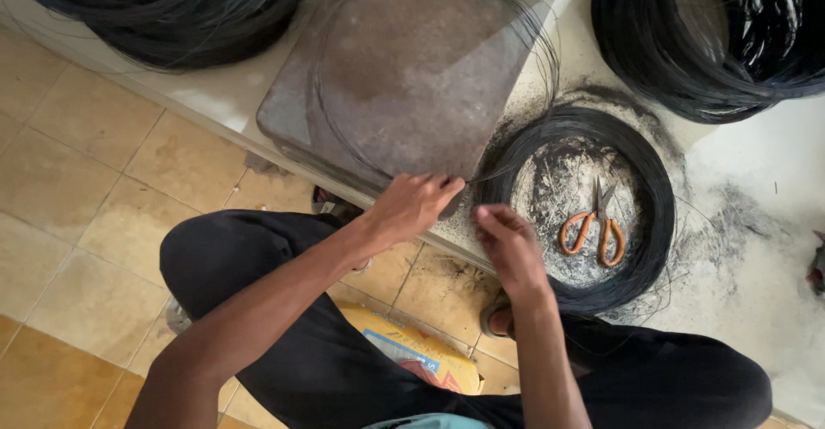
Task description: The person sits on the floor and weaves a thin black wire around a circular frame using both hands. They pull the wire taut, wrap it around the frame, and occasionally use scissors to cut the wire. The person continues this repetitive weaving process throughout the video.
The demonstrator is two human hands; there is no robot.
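**Wire loop at the slab's near edge**

Here, my left hand (411, 208) pinches the thin wire loop (430, 68) with fingers clamped, right at the near edge of the stone slab (292, 111). My right hand (509, 244), fingers curled together, holds the strand beside the black coil (584, 210) ringing the orange scissors (595, 231). Open tiled floor (77, 223) lies to my left.

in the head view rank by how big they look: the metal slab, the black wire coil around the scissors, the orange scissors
1. Metal slab, largest.
2. Black wire coil, slightly smaller; similar distance from the camera.
3. Orange-handled scissors, far smallest, lying inside the coil.
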